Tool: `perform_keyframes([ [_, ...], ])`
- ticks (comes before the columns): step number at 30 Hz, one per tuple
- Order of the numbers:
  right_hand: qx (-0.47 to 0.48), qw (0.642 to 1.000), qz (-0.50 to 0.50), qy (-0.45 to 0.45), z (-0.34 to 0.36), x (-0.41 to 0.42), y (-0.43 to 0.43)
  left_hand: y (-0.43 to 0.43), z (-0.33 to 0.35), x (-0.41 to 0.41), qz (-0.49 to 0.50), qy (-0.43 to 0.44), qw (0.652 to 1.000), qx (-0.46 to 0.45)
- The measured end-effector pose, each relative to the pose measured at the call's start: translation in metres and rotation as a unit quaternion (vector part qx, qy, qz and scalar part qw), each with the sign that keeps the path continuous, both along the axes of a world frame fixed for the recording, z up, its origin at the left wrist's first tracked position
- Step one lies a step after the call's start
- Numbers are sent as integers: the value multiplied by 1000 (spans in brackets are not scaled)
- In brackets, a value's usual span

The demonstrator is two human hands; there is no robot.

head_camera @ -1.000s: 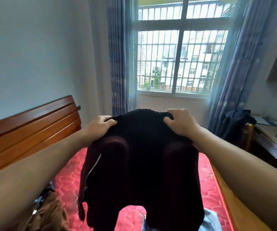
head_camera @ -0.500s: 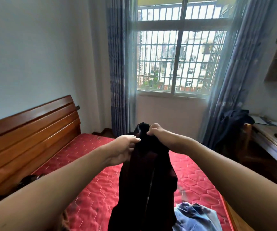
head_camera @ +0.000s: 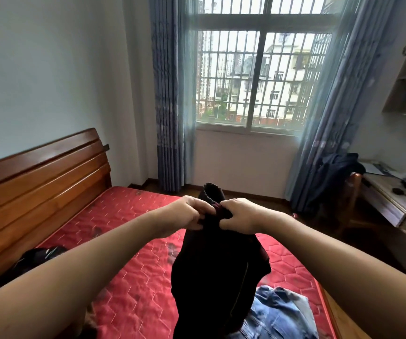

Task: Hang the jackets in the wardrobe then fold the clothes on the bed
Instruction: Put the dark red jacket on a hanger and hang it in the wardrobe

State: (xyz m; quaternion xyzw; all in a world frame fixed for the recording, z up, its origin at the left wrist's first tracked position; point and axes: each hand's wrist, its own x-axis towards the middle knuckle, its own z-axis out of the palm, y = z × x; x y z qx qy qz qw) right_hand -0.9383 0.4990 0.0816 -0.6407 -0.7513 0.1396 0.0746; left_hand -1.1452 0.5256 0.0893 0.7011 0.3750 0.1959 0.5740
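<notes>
Head camera looks down on both hands gripping the dark jacket [head_camera: 217, 272] up over the red bed [head_camera: 133, 285]: left hand [head_camera: 188, 217] and right hand [head_camera: 239, 216] side by side, fingers curled tight into the bunched top edge, the rest hanging. Blue denim [head_camera: 277, 314] lies just beside it on the mattress, and dark clothes [head_camera: 38, 254] sit near the headboard [head_camera: 38, 187].

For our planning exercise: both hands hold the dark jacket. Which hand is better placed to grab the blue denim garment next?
Likely right: the right hand is nearer the denim garment, under that forearm; the left hand would have to cross the dark jacket.
</notes>
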Motion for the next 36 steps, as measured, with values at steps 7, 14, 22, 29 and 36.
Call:
perform_keyframes([
  [7,81,978,150,-117,10,-1,-11,38,28,-12,23,100,906,410],
  [14,205,920,230,-241,27,1,-23,43,36,9,-173,206,951,150],
  [22,256,935,24,-242,12,32,-26,50,8,6,-20,127,986,106],
  [29,302,912,-74,-269,17,28,-10,61,-24,-33,23,135,974,178],
  [36,290,903,-52,-313,20,9,5,72,-70,-62,67,248,863,434],
])
